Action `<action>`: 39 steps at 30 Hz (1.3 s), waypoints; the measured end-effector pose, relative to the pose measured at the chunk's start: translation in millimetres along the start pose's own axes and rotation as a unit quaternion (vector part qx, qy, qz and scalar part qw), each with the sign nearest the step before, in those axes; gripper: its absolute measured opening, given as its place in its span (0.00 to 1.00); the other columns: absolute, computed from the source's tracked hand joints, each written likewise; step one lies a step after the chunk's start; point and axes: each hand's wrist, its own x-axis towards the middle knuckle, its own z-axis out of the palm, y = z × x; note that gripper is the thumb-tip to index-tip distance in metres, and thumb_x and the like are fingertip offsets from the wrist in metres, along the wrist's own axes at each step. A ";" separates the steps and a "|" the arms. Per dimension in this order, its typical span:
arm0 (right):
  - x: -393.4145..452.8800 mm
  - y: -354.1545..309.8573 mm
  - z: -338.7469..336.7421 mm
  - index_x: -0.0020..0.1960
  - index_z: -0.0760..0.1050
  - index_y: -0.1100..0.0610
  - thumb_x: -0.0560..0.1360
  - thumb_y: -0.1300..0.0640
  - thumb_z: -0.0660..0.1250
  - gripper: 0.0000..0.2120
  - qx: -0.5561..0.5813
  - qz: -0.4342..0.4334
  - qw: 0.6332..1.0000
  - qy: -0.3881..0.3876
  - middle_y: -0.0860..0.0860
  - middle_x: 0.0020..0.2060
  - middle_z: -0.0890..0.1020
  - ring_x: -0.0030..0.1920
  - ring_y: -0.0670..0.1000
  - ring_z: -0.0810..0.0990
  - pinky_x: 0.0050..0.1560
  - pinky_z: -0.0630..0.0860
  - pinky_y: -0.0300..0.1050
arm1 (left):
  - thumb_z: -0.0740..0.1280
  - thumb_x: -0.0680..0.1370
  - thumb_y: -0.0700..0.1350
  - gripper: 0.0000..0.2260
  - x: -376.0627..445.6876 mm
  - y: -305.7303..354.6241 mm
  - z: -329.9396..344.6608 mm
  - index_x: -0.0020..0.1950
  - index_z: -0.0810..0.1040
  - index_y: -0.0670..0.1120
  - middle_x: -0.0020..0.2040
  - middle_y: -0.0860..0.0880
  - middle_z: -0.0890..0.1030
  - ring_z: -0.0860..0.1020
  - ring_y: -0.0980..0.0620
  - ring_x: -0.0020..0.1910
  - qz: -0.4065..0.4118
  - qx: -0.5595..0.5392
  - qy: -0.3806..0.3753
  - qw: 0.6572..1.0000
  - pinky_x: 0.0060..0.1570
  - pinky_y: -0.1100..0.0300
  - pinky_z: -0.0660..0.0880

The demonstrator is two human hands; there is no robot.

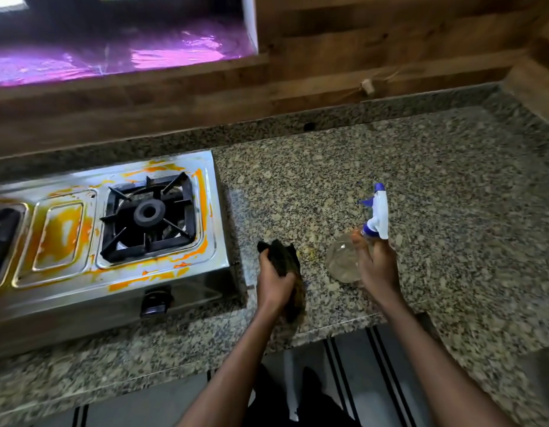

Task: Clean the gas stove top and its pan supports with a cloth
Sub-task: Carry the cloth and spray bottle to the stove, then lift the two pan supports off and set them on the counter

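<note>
Saw L hand (pixel 274 283) gripping dark cloth (pixel 287 261), fingers curled round it, over granite worktop (pixel 436 180) just R of stove. My R hand (pixel 378 266) wrapped round neck of clear spray bottle (pixel 344 260), white-blue trigger head up, bottle beside cloth, not touching. Gas stove top (pixel 119 272) lay well L of both hands, steel, smeared w/ orange stains. Black pan support (pixel 148 217) sat on R burner; 2nd one at L edge, mostly cut off. Cloth apart from stove.

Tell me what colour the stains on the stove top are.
Orange, smeared around the pan support and the stove top; head view.
</note>
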 end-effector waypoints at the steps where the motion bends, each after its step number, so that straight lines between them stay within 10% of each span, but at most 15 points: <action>1: 2.2 0.2 -1.5 0.64 0.74 0.61 0.81 0.50 0.62 0.18 -0.003 0.001 1.000 0.006 0.50 0.44 0.79 0.40 0.48 0.76 0.31 0.63 0.26 | 0.68 0.75 0.37 0.33 2.5 6.5 2.6 0.76 0.56 0.51 0.63 0.47 0.78 0.79 0.49 0.55 0.010 -0.029 -0.014 0.999 0.52 0.53 0.78; 9: 6.3 0.8 -18.1 0.64 0.74 0.62 0.81 0.52 0.64 0.17 0.011 0.010 1.000 0.013 0.43 0.34 0.71 0.32 0.41 0.70 0.25 0.66 0.28 | 0.70 0.76 0.35 0.28 -0.7 20.4 19.6 0.69 0.63 0.55 0.60 0.46 0.80 0.83 0.50 0.50 -0.029 -0.184 -0.070 0.980 0.44 0.53 0.82; 13: 8.9 5.7 -20.5 0.66 0.73 0.61 0.81 0.50 0.64 0.19 0.006 0.000 1.000 0.009 0.46 0.38 0.74 0.34 0.43 0.72 0.26 0.64 0.29 | 0.71 0.74 0.38 0.31 -11.1 -13.4 10.2 0.73 0.61 0.48 0.64 0.48 0.74 0.76 0.49 0.60 0.016 0.111 0.002 0.994 0.47 0.59 0.76; 17: 9.4 16.1 -19.6 0.68 0.71 0.56 0.81 0.51 0.63 0.17 0.007 -0.012 1.000 -0.018 0.50 0.48 0.80 0.39 0.39 0.76 0.28 0.65 0.29 | 0.69 0.73 0.39 0.26 -23.7 -32.6 12.2 0.71 0.69 0.48 0.73 0.44 0.64 0.67 0.43 0.67 0.149 0.422 0.055 0.893 0.61 0.51 0.71; 23: -6.7 23.9 -11.6 0.68 0.64 0.55 0.77 0.53 0.69 0.23 0.028 -0.033 0.996 0.079 0.55 0.63 0.71 0.55 0.51 0.75 0.42 0.77 0.41 | 0.66 0.75 0.43 0.16 -25.5 -25.2 14.8 0.62 0.75 0.44 0.62 0.44 0.76 0.75 0.42 0.54 0.213 0.515 0.021 0.830 0.46 0.51 0.74; 32: -54.8 -0.5 0.8 0.54 0.70 0.54 0.77 0.64 0.66 0.09 0.068 -0.189 0.979 -0.027 0.48 0.44 0.75 0.43 0.48 0.75 0.41 0.74 0.39 | 0.64 0.77 0.45 0.09 -44.1 4.4 4.5 0.56 0.79 0.51 0.50 0.54 0.83 0.80 0.54 0.44 0.244 0.269 0.166 0.917 0.41 0.57 0.77; 39: -40.0 -88.3 42.3 0.55 0.74 0.54 0.78 0.62 0.65 0.07 0.104 -0.281 0.946 -0.127 0.47 0.47 0.77 0.45 0.47 0.77 0.44 0.76 0.44 | 0.66 0.77 0.44 0.07 -57.0 24.3 -74.4 0.52 0.81 0.52 0.46 0.56 0.83 0.80 0.58 0.39 0.251 0.165 0.294 0.908 0.40 0.58 0.77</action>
